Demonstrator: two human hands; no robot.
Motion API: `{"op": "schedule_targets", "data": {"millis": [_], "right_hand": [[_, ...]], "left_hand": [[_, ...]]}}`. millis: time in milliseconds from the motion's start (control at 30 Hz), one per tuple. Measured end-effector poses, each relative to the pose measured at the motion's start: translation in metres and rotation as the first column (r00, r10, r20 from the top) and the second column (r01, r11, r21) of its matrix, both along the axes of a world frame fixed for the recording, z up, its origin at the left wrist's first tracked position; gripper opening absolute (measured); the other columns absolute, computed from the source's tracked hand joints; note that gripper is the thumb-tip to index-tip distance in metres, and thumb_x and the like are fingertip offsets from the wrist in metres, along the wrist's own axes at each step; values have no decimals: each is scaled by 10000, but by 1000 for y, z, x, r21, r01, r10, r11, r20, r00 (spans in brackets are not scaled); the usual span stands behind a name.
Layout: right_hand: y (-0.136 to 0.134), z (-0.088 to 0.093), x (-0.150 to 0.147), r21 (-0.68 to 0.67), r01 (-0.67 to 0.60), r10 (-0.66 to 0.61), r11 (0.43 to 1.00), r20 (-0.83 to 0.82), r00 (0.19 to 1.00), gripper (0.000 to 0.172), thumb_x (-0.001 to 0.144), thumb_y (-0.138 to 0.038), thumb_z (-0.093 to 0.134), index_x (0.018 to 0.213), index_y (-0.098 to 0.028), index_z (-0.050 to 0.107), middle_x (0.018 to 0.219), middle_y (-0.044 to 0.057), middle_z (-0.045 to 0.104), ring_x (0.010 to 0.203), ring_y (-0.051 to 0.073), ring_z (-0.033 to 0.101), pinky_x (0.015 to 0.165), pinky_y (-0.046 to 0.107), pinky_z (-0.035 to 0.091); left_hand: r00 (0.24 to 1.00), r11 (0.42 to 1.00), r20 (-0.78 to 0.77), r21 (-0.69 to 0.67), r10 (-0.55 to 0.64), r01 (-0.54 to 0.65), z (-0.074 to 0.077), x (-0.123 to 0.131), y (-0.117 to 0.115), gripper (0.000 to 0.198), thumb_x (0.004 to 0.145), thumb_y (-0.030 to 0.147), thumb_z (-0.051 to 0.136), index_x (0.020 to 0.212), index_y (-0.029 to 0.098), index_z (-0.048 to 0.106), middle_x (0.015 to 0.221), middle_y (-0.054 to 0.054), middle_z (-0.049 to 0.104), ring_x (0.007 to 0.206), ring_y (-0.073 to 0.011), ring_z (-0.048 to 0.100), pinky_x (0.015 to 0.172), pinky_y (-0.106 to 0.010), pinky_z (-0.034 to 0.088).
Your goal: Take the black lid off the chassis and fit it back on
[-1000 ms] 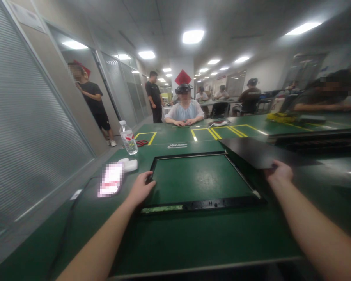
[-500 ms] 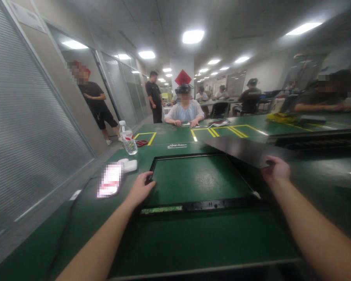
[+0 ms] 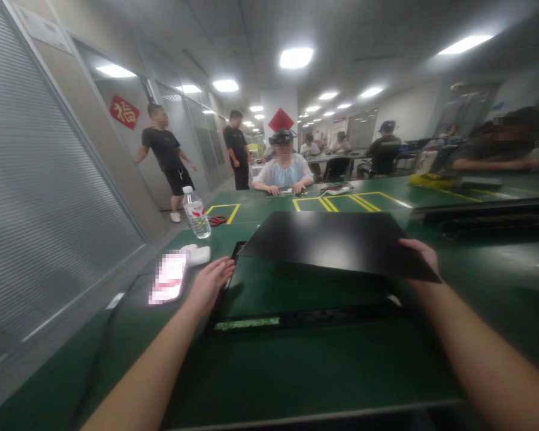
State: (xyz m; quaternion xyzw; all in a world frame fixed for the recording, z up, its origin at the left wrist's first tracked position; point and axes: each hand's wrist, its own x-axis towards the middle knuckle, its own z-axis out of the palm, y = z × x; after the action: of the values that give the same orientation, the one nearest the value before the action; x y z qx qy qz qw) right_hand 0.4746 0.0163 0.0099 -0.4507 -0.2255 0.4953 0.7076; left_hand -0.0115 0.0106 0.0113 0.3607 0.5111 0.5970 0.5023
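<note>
Head view: we see the right hand (image 3: 420,254) gripping the near right edge of a black panel (image 3: 336,242), with the fingers curled over the top face and the thumb hidden under it. The panel is flat and dark. It is held up off the desk (image 3: 296,371), nearly level, and it covers the far half of a black frame (image 3: 296,317) below it. The frame lies flat on the desk, and the green surface shows through its opening. Its near bar, which has a pale strip along its left part, is in plain sight.

The left hand (image 3: 209,284) is open, with the fingers stretched out together and pointing at the frame's left side. It holds nothing, and we cannot tell whether the fingertips touch the frame or stop just short of it.

Just to the left of that hand a phone (image 3: 168,276) lies on the desk with its screen lit. A small white case (image 3: 197,254) sits just beyond it, and a dark cable (image 3: 99,353) runs along the desk's left edge. Further back stands a water bottle (image 3: 196,212) with red scissors (image 3: 218,219) beside it, near a box marked in yellow tape (image 3: 332,202).

Across the desk a seated person (image 3: 285,170) in a light top rests both hands on the surface. A standing person (image 3: 166,155) in black is by the wall on the left.
</note>
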Motion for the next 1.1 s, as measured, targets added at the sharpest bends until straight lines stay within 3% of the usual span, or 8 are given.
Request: {"op": "schedule_targets", "data": {"millis": [100,167,267,400,567,700,867,1100], "right_hand": [[-5,3,-4,-145,-5,-1,989,-36,999,100,722,-173,567,774,-237,624,662,31,696,712,262,704,671,409,611],[-7,3,-6,-174,-48,42,984,-37,998,114,739,-185,566,811,-235,638,689,36,710,741,275,710,668,418,611],[-8,1,-11,-188,-78,81,979,12,997,114,757,-216,589,850,-240,649,708,44,717,767,297,710,642,433,607],[-10,4,-21,-281,-81,98,956,49,994,80,781,-235,617,852,-229,653,654,42,694,630,264,681,552,394,584],[-14,13,-40,-420,-293,344,859,48,938,141,804,-221,624,922,-164,676,690,78,710,590,234,676,569,358,573],[-10,7,-49,-323,-418,472,849,112,874,287,796,-126,567,1063,-159,667,796,75,743,663,215,706,623,332,575],[-5,0,-48,-295,-331,394,896,185,900,416,792,-86,582,1203,-143,556,851,117,741,696,195,714,597,274,556],[-8,7,-50,-292,-334,391,896,167,905,450,871,-226,552,1315,-175,495,892,155,742,749,246,730,663,333,567]], "left_hand": [[976,994,203,-48,-82,93,10,2,-4,162,894,147,543,961,113,686,925,-134,756,852,-179,731,810,-275,575],[956,985,256,-51,-145,163,15,2,-8,205,909,186,516,966,111,699,906,-125,754,795,-179,725,719,-264,582],[956,974,216,-69,-198,217,20,0,-14,263,842,243,597,1040,121,720,961,-114,763,823,-209,722,626,-261,564],[976,976,62,-57,-207,210,19,-5,-14,468,659,184,705,1126,160,721,1015,-82,772,886,-241,718,636,-264,548],[984,988,90,35,-152,150,20,-10,-9,393,635,181,647,1016,154,742,981,-78,774,847,-228,718,692,-273,564],[984,991,135,80,-114,104,30,-12,-12,402,609,158,625,991,174,747,892,-41,772,751,-200,704,638,-260,571],[983,993,166,104,-75,58,41,-12,-18,407,590,154,619,972,174,755,813,-24,759,684,-192,685,617,-273,575],[973,997,229,78,-27,10,46,-14,-21,361,570,129,630,915,174,725,797,-7,752,639,-161,668,565,-231,547]]}}
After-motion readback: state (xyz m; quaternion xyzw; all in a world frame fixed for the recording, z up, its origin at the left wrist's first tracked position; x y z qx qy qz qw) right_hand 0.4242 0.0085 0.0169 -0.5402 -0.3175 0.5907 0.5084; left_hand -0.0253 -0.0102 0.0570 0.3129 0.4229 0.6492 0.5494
